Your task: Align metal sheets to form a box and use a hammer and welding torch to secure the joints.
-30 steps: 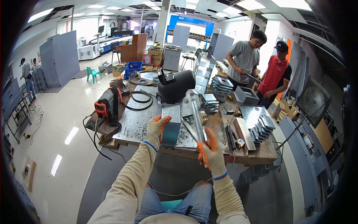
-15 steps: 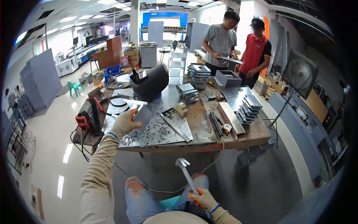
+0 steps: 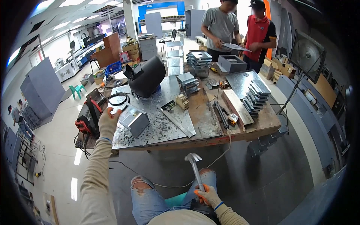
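Observation:
My right hand [image 3: 208, 197], in a glove with orange fingertips, grips a claw hammer [image 3: 197, 173] by its handle above my lap. The hammer's head points up and away from me. My left hand [image 3: 108, 122], gloved the same way, is over the table's left part with its fingertips apart. Just right of it a grey sheet-metal box [image 3: 139, 124] with an open side rests on the metal sheet [image 3: 159, 129]. Whether the left fingers touch the box's edge is hard to tell.
A black welding helmet [image 3: 147, 78], a metal ruler [image 3: 176, 123], stacked metal brackets [image 3: 257, 98], a tape measure [image 3: 233, 119] and a red-and-black machine [image 3: 84, 124] lie on the table. Two people stand beyond it, a flat sheet [image 3: 236, 47] between them. A fan [image 3: 307, 54] stands right.
My left hand has let go of the metal box and drawn left; the box now sits turned on the sheet. The right hand still holds the hammer. The view has shifted slightly.

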A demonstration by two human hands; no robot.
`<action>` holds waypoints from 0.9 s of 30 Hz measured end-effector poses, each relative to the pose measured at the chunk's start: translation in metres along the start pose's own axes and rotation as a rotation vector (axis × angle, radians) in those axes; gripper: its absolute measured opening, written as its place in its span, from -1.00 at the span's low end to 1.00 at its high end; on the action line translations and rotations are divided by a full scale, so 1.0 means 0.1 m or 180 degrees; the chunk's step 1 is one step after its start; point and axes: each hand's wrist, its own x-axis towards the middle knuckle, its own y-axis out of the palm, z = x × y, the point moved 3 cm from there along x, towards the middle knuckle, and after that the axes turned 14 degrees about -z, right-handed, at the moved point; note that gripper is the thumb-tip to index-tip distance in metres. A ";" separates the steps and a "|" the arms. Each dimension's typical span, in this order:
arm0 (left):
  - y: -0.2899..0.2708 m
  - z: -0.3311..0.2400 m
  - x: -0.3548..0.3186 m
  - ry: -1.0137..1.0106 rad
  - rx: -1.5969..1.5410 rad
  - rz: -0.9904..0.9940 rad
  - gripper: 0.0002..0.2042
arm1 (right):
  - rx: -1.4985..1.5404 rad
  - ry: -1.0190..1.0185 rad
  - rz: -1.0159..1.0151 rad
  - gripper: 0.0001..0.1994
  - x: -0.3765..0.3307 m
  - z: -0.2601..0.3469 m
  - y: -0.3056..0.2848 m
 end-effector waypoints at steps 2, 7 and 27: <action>0.04 0.20 0.00 -0.1389 0.0062 0.0071 -0.23 | 0.0153 0.0081 -0.0003 -0.70 0.04 0.07 0.01; 0.29 0.13 -0.18 -0.3599 -0.1200 0.0683 -0.37 | 0.0154 0.0174 -0.0005 -0.69 0.08 0.10 0.03; -0.06 -1.43 -0.67 -0.1987 -0.1461 -0.0299 -0.39 | -0.0546 -0.0256 -0.0079 -0.66 -0.06 0.02 -0.01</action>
